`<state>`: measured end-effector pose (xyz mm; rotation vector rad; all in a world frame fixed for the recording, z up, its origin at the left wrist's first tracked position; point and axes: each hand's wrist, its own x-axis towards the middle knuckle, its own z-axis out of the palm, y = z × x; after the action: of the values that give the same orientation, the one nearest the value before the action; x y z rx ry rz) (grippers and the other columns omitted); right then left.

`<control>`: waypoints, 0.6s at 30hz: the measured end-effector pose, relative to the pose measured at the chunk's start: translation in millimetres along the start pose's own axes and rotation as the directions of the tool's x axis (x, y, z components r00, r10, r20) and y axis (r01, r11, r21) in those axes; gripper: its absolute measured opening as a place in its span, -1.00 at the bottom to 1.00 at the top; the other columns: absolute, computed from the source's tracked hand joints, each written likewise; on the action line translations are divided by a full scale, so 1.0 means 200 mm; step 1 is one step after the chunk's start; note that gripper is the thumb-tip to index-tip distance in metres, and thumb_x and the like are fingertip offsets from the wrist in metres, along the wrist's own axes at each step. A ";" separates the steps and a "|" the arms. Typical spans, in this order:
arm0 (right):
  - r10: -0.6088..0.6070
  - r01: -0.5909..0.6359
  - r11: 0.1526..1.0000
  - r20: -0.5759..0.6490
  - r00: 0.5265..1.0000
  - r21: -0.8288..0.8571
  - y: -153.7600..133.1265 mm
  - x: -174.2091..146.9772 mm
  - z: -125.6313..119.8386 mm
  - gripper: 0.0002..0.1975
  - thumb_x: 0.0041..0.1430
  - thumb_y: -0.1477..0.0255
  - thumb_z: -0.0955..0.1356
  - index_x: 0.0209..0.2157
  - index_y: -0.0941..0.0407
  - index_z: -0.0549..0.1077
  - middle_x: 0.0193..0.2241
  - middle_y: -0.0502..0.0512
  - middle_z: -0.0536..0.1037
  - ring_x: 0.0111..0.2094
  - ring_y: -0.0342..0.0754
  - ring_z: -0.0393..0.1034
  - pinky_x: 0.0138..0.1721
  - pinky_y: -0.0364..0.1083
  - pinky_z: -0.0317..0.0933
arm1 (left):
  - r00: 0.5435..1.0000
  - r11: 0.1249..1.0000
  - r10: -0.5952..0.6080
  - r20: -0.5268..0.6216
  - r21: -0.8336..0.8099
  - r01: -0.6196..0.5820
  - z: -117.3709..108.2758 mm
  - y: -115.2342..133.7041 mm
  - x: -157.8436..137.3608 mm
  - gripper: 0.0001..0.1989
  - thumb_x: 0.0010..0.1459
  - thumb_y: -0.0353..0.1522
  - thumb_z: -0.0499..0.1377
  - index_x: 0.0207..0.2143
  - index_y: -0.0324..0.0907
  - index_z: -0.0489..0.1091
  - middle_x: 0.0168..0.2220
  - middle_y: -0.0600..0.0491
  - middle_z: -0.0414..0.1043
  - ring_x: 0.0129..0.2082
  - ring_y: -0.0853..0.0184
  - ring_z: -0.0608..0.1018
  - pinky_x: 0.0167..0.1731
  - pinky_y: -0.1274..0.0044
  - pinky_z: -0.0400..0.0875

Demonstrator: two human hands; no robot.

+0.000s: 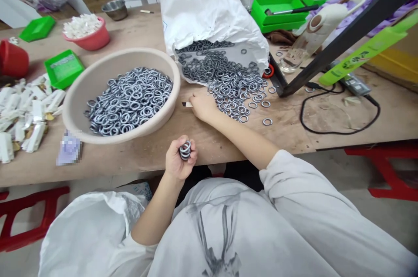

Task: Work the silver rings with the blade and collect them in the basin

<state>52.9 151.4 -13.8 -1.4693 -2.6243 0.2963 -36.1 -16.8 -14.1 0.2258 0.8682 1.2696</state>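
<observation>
Several grey metal rings [185, 150] are bunched in my left hand [176, 159], with its fingers curled round them above the front edge of the table. My right hand [205, 106] is low at the tabletop, fingers bent inward. At its fingertips a small flat black-and-white piece [187, 104] shows; what the fingers grip is partly hidden. Just beyond and right of that hand, a heap of loose rings [233, 81] spills from the mouth of a white sack [209, 11]. Left of both hands stands a wide beige basin [73, 109] with many similar rings inside.
A black bar frame [329, 48] slants over the right side, near a cable [303, 116]. Clear bottle [294, 52] and green trays [277, 5] stand behind. White pieces [32, 113], a green tray [65, 70] and a red bowl [89, 39] occupy the left.
</observation>
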 end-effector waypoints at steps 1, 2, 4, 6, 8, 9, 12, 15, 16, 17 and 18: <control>0.005 -0.004 0.999 -0.020 1.000 0.038 0.01 -0.02 0.00 -0.73 0.33 0.43 0.25 -0.09 0.19 0.53 -0.03 0.32 0.52 -0.10 0.14 0.45 -0.15 0.01 0.22 | 1.000 1.000 -0.012 -0.027 -0.024 0.011 0.00 0.01 0.00 -0.73 -0.11 -0.35 0.24 -0.51 -0.16 0.13 -0.58 0.16 0.36 -0.70 0.52 0.36 -0.79 0.75 0.08; 0.013 -0.009 0.994 -0.035 0.999 0.108 0.03 -0.07 -0.01 -0.74 0.33 0.40 0.25 -0.12 0.18 0.53 -0.07 0.29 0.54 -0.13 0.11 0.44 -0.17 -0.01 0.21 | 0.998 0.999 -0.015 -0.055 -0.031 0.013 0.00 0.01 0.01 -0.77 -0.10 -0.37 0.22 -0.47 -0.15 0.17 -0.56 0.16 0.39 -0.68 0.50 0.40 -0.79 0.75 0.10; 0.031 -0.020 0.941 -0.027 0.999 0.338 0.07 -0.20 -0.04 -0.74 0.34 0.31 0.26 -0.23 0.16 0.52 -0.24 0.18 0.56 -0.23 0.03 0.41 -0.23 -0.06 0.18 | 0.995 1.000 0.002 -0.095 0.006 -0.002 0.01 0.01 0.03 -0.77 -0.10 -0.38 0.21 -0.34 -0.13 0.25 -0.50 0.13 0.46 -0.64 0.44 0.46 -0.78 0.73 0.13; 0.012 -0.042 0.806 0.055 0.998 0.591 0.12 -0.36 -0.07 -0.70 0.33 0.26 0.24 -0.36 0.16 0.46 -0.41 0.06 0.51 -0.37 -0.08 0.34 -0.32 -0.11 0.15 | 0.995 0.995 0.039 -0.089 0.093 -0.030 0.03 -0.02 0.05 -0.73 -0.07 -0.33 0.24 -0.27 -0.13 0.29 -0.46 0.10 0.50 -0.63 0.42 0.48 -0.79 0.71 0.15; -0.062 -0.036 0.659 0.101 0.993 0.751 0.15 -0.50 -0.10 -0.69 0.30 0.25 0.25 -0.43 0.14 0.41 -0.47 0.01 0.48 -0.41 -0.12 0.32 -0.32 -0.13 0.15 | 0.998 0.976 0.061 -0.033 0.214 -0.053 0.07 -0.07 0.07 -0.71 -0.01 -0.21 0.29 -0.29 -0.17 0.33 -0.48 0.09 0.48 -0.67 0.45 0.44 -0.80 0.71 0.10; -0.109 -0.034 0.591 0.122 0.986 0.806 0.16 -0.55 -0.10 -0.68 0.29 0.23 0.25 -0.45 0.14 0.40 -0.48 0.00 0.49 -0.40 -0.12 0.33 -0.30 -0.13 0.17 | 0.998 0.958 0.060 0.006 0.281 -0.059 0.08 -0.09 0.08 -0.67 0.02 -0.14 0.30 -0.33 -0.19 0.34 -0.51 0.10 0.44 -0.69 0.49 0.39 -0.81 0.72 0.05; -0.191 -0.066 0.438 0.164 0.968 0.897 0.16 -0.64 -0.10 -0.60 0.28 0.14 0.24 -0.50 0.12 0.38 -0.50 0.01 0.51 -0.41 -0.11 0.37 -0.29 -0.12 0.20 | 0.994 0.902 0.041 0.101 0.424 -0.080 0.12 -0.16 0.08 -0.55 0.01 -0.01 0.32 -0.43 -0.22 0.34 -0.58 0.15 0.33 -0.73 0.58 0.27 -0.80 0.73 -0.02; -0.046 -0.067 0.411 0.093 0.995 0.909 0.15 -0.68 -0.08 -0.55 0.28 0.05 0.22 -0.48 0.11 0.36 -0.54 -0.02 0.45 -0.46 -0.12 0.31 -0.36 -0.13 0.16 | 0.991 0.899 0.055 0.118 0.426 -0.101 0.16 -0.18 0.06 -0.51 -0.02 0.01 0.34 -0.51 -0.23 0.30 -0.60 0.16 0.29 -0.71 0.59 0.24 -0.78 0.73 0.00; 0.046 -0.045 0.457 0.026 0.999 0.888 0.14 -0.71 -0.07 -0.56 0.27 0.04 0.23 -0.45 0.11 0.36 -0.53 -0.03 0.43 -0.46 -0.13 0.29 -0.38 -0.14 0.13 | 0.993 0.910 0.051 0.106 0.405 -0.090 0.17 -0.19 0.06 -0.50 -0.02 0.01 0.33 -0.53 -0.22 0.29 -0.61 0.17 0.27 -0.72 0.58 0.24 -0.78 0.72 0.00; 0.118 -0.019 0.526 -0.051 0.992 0.850 0.13 -0.73 -0.07 -0.56 0.27 0.02 0.24 -0.42 0.11 0.36 -0.52 -0.03 0.42 -0.45 -0.13 0.27 -0.38 -0.14 0.10 | 0.995 0.923 0.038 0.089 0.378 -0.069 0.18 -0.19 0.05 -0.50 0.00 0.01 0.32 -0.54 -0.21 0.26 -0.63 0.17 0.26 -0.73 0.58 0.22 -0.78 0.71 -0.01; 0.153 0.011 0.606 -0.130 0.980 0.796 0.12 -0.76 -0.07 -0.56 0.27 0.01 0.24 -0.39 0.11 0.37 -0.50 -0.03 0.41 -0.45 -0.13 0.26 -0.39 -0.14 0.07 | 0.998 0.938 0.021 0.067 0.345 -0.043 0.19 -0.18 0.04 -0.50 0.02 0.00 0.31 -0.55 -0.20 0.24 -0.64 0.18 0.25 -0.75 0.58 0.22 -0.79 0.70 -0.01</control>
<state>155.6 35.6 -7.1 -1.1682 -1.8295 1.1118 16.3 -10.2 -14.6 0.5591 1.0352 1.1265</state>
